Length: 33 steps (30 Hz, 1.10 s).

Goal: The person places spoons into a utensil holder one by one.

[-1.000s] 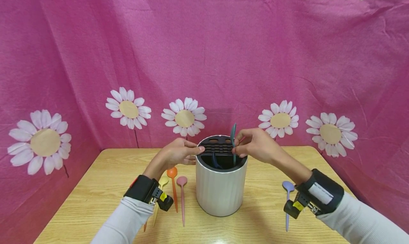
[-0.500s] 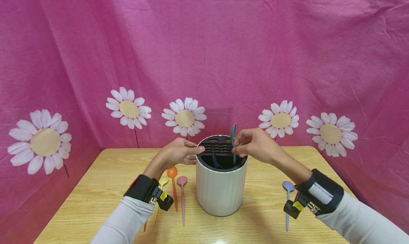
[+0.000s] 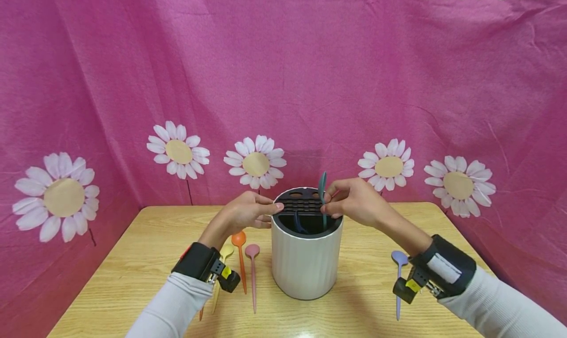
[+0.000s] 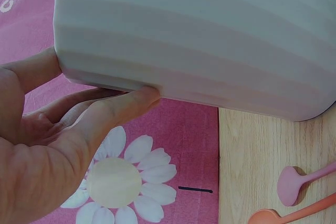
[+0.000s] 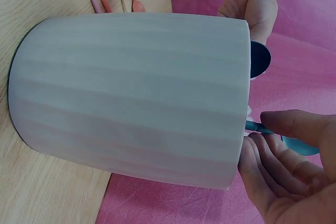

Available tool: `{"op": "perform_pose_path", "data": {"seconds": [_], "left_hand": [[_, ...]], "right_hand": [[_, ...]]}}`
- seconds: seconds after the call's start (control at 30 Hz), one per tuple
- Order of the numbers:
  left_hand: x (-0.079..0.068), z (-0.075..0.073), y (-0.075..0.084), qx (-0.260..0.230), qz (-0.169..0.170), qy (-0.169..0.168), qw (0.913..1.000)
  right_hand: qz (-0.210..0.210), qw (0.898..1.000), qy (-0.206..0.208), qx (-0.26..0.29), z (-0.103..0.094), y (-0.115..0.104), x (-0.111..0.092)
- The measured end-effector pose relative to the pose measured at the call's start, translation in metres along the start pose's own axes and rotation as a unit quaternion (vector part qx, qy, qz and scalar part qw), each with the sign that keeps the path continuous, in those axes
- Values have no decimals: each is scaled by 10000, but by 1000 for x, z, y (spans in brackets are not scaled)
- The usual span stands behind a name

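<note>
Pinching teal spoon in canister

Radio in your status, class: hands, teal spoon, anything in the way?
Right hand pinching teal spoon, bowl up, handle inside white container. Left hand touching container's side. Dark blue spoon alongside, apart; nothing visibly blocking.

Staged booth — pink cloth walls, white daisies, wood-grain table

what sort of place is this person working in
Probably a staged recording booth: pink cloth with white flowers hangs behind and beside the wood-look table, and wrist-worn cameras are in view.
</note>
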<state>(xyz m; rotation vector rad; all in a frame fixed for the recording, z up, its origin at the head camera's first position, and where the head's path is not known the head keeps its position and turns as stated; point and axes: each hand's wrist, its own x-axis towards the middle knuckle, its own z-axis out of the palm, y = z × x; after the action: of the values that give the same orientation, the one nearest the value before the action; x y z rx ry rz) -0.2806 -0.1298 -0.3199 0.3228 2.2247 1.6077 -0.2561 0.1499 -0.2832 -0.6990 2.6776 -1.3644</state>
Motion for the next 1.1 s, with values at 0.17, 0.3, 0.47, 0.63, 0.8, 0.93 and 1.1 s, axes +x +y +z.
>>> {"op": "perform_pose_path", "data": {"seconds": [0.17, 0.3, 0.47, 0.63, 0.8, 0.93, 1.1], "left_hand": [[0, 0, 1, 0, -1, -7, 10000], [0, 0, 0, -8, -29, 10, 10000], [1, -1, -1, -18, -24, 15, 10000], [2, -1, -1, -26, 32, -10, 10000], [2, -1, -2, -18, 21, -7, 10000], [2, -1, -1, -29, -26, 9, 10000], [2, -1, -1, -18, -45, 36, 10000]], "right_hand": [[-22, 10000, 23, -82, 0, 1, 0], [-44, 10000, 37, -66, 0, 1, 1], [-67, 10000, 45, -7, 1, 2, 2], [-57, 10000, 57, -33, 1, 2, 2], [-19, 10000, 79, -28, 1, 1, 2], [2, 9999, 92, -68, 1, 1, 1], [36, 9999, 92, -92, 1, 1, 0]]}}
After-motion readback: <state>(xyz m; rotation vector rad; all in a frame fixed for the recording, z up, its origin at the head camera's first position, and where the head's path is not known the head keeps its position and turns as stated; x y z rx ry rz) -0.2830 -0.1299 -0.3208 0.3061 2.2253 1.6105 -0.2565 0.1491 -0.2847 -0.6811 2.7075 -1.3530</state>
